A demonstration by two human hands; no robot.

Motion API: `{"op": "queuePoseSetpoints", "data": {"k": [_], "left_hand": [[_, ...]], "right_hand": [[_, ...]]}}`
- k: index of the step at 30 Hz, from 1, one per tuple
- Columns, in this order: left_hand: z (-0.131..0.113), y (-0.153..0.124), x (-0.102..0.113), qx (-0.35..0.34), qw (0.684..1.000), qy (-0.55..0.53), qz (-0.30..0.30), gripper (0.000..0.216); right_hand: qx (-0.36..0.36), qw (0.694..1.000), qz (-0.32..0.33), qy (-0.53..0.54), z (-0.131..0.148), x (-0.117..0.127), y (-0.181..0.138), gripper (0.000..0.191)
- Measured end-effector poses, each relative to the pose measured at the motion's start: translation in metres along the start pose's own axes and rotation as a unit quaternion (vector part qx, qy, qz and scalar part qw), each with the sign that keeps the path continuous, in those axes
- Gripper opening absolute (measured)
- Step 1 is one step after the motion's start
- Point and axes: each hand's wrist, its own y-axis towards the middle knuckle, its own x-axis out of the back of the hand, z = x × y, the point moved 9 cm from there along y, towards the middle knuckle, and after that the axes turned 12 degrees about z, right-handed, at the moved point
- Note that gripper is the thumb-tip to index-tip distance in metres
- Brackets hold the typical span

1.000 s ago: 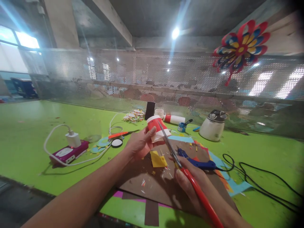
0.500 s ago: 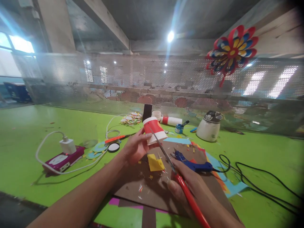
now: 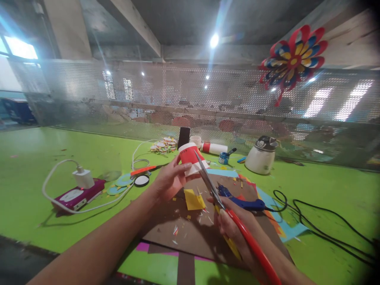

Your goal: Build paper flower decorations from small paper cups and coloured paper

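Note:
A red and white paper cup [image 3: 190,157] is tilted in my left hand [image 3: 170,179], whose thumb and fingers wrap its side. My right hand [image 3: 237,221] grips a pair of scissors [image 3: 211,186] with red and yellow handles. The blades point up and left and overlap the cup's right side; I cannot tell whether they are cutting into it. Beneath both hands lies a brown board [image 3: 192,229] scattered with paper scraps. A folded piece of yellow paper [image 3: 194,200] rests on it below the cup.
A blue glue gun [image 3: 243,202] with a black cord lies to the right. Behind are a kettle-like white pot [image 3: 261,156], a blue paint jar [image 3: 223,158] and a cup stack [image 3: 214,149]. A purple power strip [image 3: 79,194] and orange cutter [image 3: 143,170] lie left.
The scissors have turned, their yellow handle now showing, and my right hand has shifted slightly right and down. In my left hand, the cup has turned a little more upright.

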Motion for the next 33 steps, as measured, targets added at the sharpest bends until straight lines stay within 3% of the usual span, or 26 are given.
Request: {"op": "queuePoseSetpoints", "data": {"k": [5,10,17,25,33], "left_hand": [[-0.001,0.000,0.001,-0.006,1.000,0.006,-0.003,0.070],[-0.002,0.001,0.002,-0.011,1.000,0.004,-0.008,0.067],[0.000,0.001,0.002,-0.002,1.000,0.018,0.001,0.063],[-0.001,0.002,0.005,-0.031,0.999,0.030,0.004,0.062],[-0.001,0.002,0.004,-0.034,0.999,0.025,0.015,0.063]], "right_hand": [[-0.004,1.000,0.001,0.005,0.001,0.000,0.001,0.027],[0.015,0.999,-0.020,-0.029,0.012,0.005,0.002,0.034],[0.025,0.999,-0.019,-0.039,0.015,0.005,0.002,0.026],[0.042,0.997,-0.029,-0.052,0.012,0.005,-0.001,0.036],[0.001,0.999,-0.002,-0.032,0.008,0.001,0.000,0.033]]}}
